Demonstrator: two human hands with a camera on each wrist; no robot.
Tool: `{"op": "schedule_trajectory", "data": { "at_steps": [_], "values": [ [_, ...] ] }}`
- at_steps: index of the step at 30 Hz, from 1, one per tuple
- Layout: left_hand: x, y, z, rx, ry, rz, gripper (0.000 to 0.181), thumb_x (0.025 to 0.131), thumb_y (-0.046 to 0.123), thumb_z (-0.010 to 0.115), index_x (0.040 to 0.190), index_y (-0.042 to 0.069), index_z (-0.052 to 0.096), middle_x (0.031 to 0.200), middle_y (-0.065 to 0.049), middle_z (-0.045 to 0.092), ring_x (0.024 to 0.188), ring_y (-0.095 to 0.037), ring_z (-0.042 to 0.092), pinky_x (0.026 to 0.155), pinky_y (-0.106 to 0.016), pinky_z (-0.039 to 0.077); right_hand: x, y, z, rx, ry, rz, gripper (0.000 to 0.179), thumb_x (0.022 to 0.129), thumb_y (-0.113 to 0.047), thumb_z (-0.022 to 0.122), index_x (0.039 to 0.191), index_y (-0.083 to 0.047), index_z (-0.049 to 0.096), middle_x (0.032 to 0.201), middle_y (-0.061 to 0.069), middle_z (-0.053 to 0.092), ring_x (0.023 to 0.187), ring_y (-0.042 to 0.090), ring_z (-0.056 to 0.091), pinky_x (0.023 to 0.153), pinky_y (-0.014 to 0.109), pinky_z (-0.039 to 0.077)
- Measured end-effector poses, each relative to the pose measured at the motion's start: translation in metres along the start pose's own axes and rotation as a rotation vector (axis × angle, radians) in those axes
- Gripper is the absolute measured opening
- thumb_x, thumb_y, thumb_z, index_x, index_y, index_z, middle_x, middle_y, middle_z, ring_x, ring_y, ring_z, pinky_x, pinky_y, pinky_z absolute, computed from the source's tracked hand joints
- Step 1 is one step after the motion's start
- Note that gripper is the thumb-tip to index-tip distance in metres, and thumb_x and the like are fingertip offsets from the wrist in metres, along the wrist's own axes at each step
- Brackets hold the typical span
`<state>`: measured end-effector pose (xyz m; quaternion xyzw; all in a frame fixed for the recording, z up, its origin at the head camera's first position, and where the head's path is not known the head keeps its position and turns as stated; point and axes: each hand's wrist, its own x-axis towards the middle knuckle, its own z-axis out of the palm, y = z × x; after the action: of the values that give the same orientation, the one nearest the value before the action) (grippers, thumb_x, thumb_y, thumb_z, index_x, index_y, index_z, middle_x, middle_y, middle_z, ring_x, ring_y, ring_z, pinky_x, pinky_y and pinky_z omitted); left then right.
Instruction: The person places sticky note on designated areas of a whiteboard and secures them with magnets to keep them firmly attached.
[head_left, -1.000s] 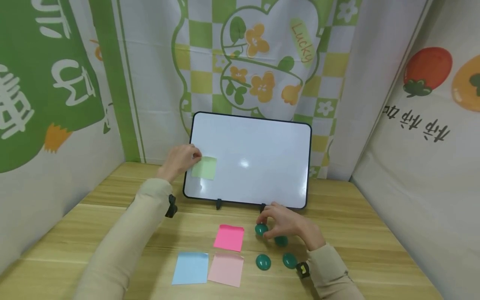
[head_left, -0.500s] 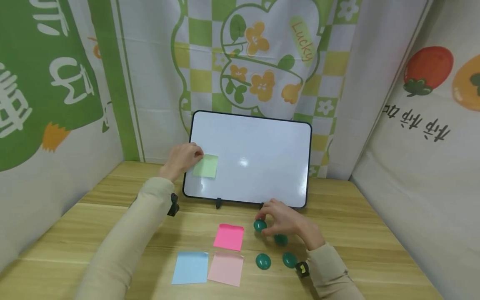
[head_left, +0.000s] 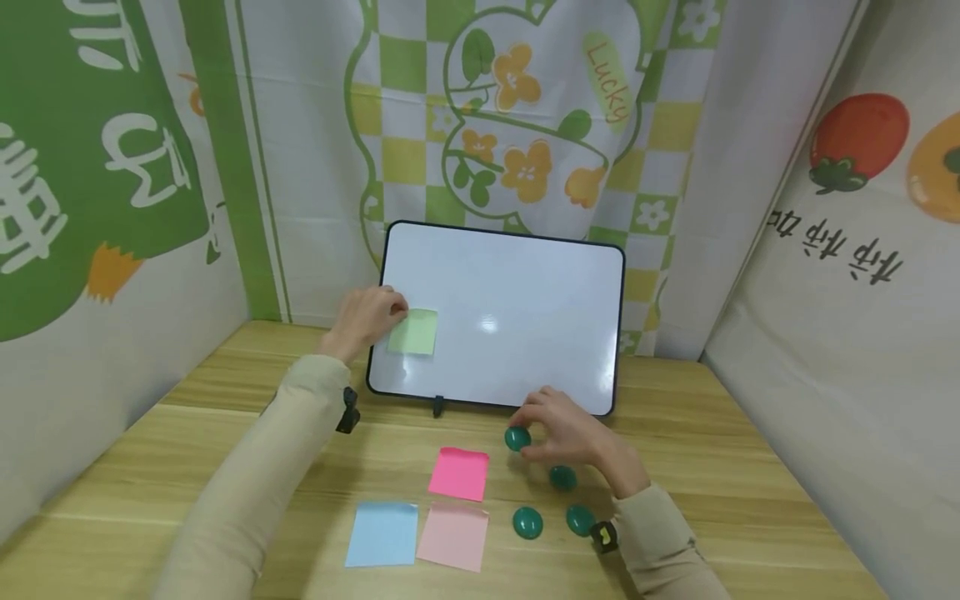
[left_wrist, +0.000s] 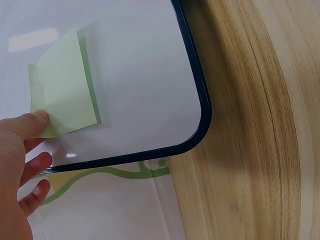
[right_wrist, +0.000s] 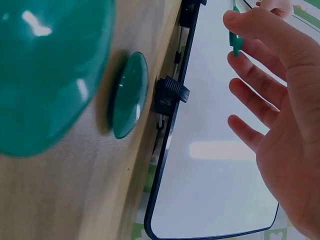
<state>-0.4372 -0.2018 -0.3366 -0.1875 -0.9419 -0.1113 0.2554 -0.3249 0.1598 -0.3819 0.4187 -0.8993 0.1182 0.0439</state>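
My left hand (head_left: pixel 365 319) pinches a light green sticky note (head_left: pixel 414 332) by its upper left corner, in front of the lower left of the whiteboard (head_left: pixel 502 325). In the left wrist view the thumb lies on the note (left_wrist: pixel 65 87), whose far edge stands off the board with a shadow behind. My right hand (head_left: pixel 566 429) holds a round green magnet (head_left: pixel 517 438) between thumb and fingers, just below the board's bottom edge. The right wrist view shows this magnet (right_wrist: pixel 235 40) edge-on at the fingertips. Another green magnet (head_left: pixel 562 477) lies on the table under the right hand.
Two more green magnets (head_left: pixel 528 523) (head_left: pixel 581 520) lie nearer the right wrist. A hot pink note (head_left: pixel 459 473), a pale pink note (head_left: pixel 453 537) and a blue note (head_left: pixel 382 534) lie on the wooden table (head_left: pixel 750 500). Black stand clips (right_wrist: pixel 170 95) support the board.
My right hand has lifted the magnet off the table, up and slightly left toward the board. The left hand with the green note has shifted slightly up and right.
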Motion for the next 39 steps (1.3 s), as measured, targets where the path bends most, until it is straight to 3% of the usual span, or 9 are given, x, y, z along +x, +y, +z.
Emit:
{"op": "schedule_trajectory", "data": {
  "at_steps": [7,15,26,31,39],
  "values": [
    [0.001,0.0,0.0,0.001,0.005,-0.015,0.015,0.093,0.019,0.07,0.101,0.008,0.076,0.097,-0.009,0.072,0.083,-0.024,0.065,0.072,-0.036,0.051,0.007,0.003,-0.003,-0.073,0.168,-0.117,0.036,0.08,-0.024,0.082,0.113,-0.016,0.071,0.102,-0.003,0.064,0.099,0.015,0.051,0.087,0.035,0.045],
    [0.001,-0.001,-0.001,0.0,0.007,-0.011,0.015,0.093,0.019,0.069,0.1,0.008,0.076,0.095,-0.008,0.072,0.081,-0.023,0.064,0.07,-0.036,0.051,0.017,0.002,-0.007,-0.065,0.326,-0.208,0.038,0.08,-0.019,0.083,0.116,-0.014,0.07,0.108,0.0,0.064,0.105,0.018,0.052,0.09,0.036,0.048],
    [-0.002,-0.006,0.001,-0.004,0.025,-0.009,0.015,0.092,0.02,0.07,0.099,0.009,0.076,0.093,-0.008,0.072,0.079,-0.022,0.064,0.068,-0.035,0.05,0.033,0.0,-0.011,-0.137,0.428,-0.26,0.039,0.081,-0.021,0.081,0.117,-0.012,0.069,0.11,0.004,0.064,0.106,0.021,0.053,0.091,0.038,0.048],
    [-0.001,-0.004,0.002,0.001,0.023,-0.016,0.015,0.093,0.022,0.07,0.099,0.01,0.077,0.095,-0.007,0.073,0.081,-0.022,0.065,0.068,-0.035,0.05,0.043,0.0,-0.013,-0.205,0.492,-0.287,0.04,0.079,-0.021,0.083,0.116,-0.011,0.07,0.108,0.006,0.064,0.104,0.023,0.053,0.089,0.039,0.048],
    [0.002,0.003,0.003,0.001,0.009,-0.01,0.016,0.093,0.022,0.069,0.101,0.01,0.076,0.096,-0.008,0.073,0.082,-0.022,0.065,0.068,-0.035,0.05,0.056,-0.002,-0.015,-0.259,0.525,-0.288,0.04,0.08,-0.023,0.082,0.116,-0.012,0.071,0.107,0.006,0.064,0.103,0.022,0.054,0.092,0.041,0.048]
  ]
}}
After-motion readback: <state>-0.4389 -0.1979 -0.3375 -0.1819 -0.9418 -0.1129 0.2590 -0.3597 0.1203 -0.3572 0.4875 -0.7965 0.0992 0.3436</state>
